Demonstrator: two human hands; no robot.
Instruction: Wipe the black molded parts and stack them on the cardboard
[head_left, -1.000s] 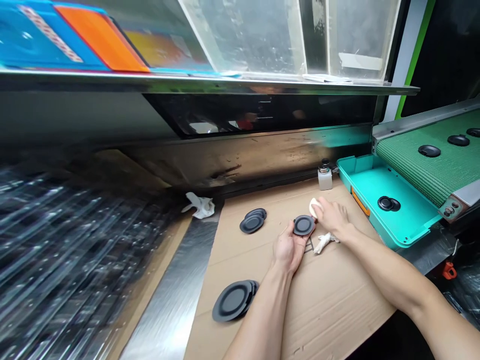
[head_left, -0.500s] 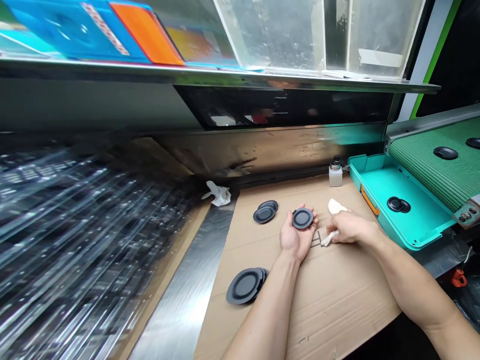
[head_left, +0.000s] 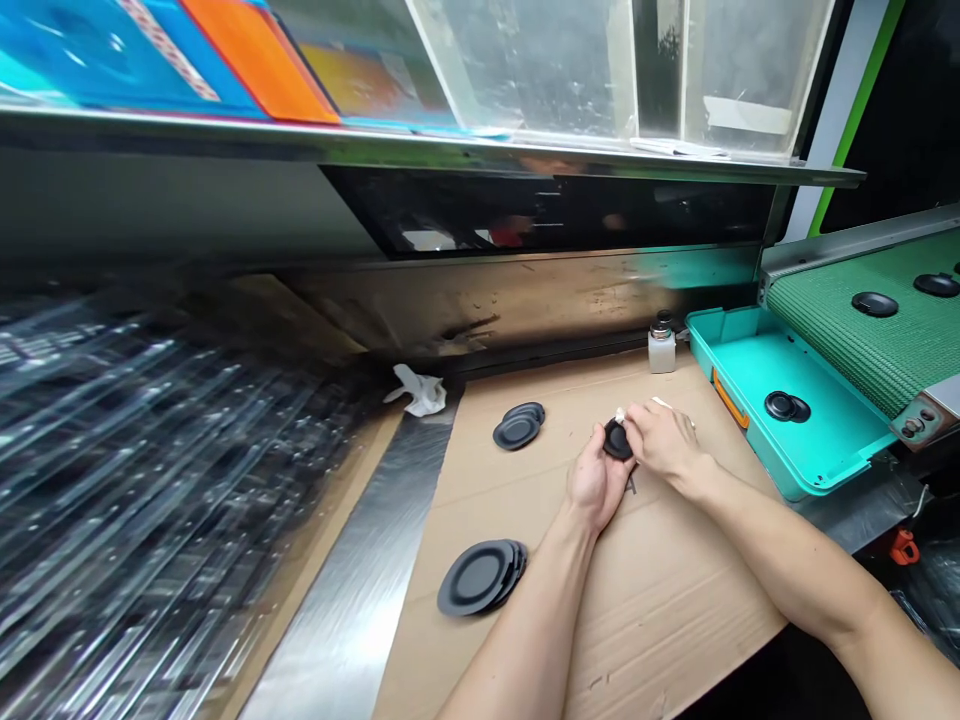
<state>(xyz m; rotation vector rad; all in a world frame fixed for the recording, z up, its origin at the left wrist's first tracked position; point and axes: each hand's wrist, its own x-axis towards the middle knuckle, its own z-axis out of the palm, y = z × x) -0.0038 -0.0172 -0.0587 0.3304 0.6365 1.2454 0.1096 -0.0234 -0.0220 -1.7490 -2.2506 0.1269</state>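
A small black round part [head_left: 617, 440] rests in my left hand [head_left: 592, 485], whose fingers curl round it above the cardboard sheet [head_left: 517, 520]. My right hand [head_left: 664, 440] pinches a white cloth [head_left: 619, 415] against the part's upper edge. Part of a white pad [head_left: 661, 403] shows behind my right hand. To the left lie a small pile of black round parts [head_left: 516, 431] and, nearer me, a stack of larger black discs [head_left: 476, 578].
A teal tray [head_left: 817, 440] with black parts sits at right, below a green conveyor [head_left: 832, 310] carrying more. A white bottle [head_left: 661, 350] stands at the back. Crumpled white tissue [head_left: 421, 392] and clear plastic trays [head_left: 135, 480] lie left. A metal shelf [head_left: 450, 145] overhangs.
My right hand has moved left and up to the part in my left hand, bringing the cloth onto it. The part is now tilted. The whole view has shifted slightly.
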